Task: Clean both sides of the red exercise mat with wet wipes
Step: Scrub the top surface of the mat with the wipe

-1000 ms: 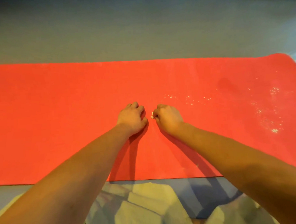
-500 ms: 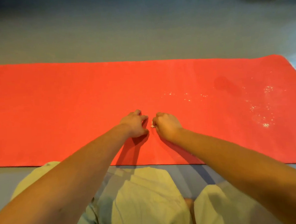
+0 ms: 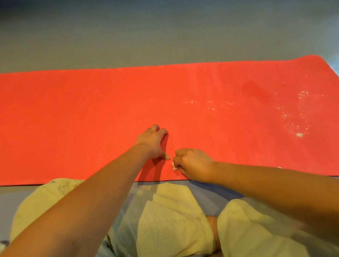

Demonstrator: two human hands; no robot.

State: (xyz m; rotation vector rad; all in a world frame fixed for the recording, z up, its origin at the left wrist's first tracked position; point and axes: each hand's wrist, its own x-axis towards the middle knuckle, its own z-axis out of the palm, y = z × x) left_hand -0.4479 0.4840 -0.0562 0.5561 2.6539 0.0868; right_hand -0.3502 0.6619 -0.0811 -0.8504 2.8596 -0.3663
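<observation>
**Wipe in fist, a scrub at the mat's near edge**

The right hand point(image 3: 194, 164) is balled around a small white wad of wet wipe point(image 3: 174, 166), pressed to the red exercise mat point(image 3: 66, 124) close to its near edge. Just beside it the left hand point(image 3: 154, 143) holds nothing, with arched fingers and thumb braced on the surface. The mat lies flat across the grey floor point(image 3: 159, 30). White specks point(image 3: 295, 119) and a darker patch point(image 3: 255, 90) show toward its right end. The mat looks thin, soft and light, likely to flop, so turning it would probably go best by lifting a long edge with both hands. The wipe looks limp and apt to shred. No brand, label or writing can be made out.
</observation>
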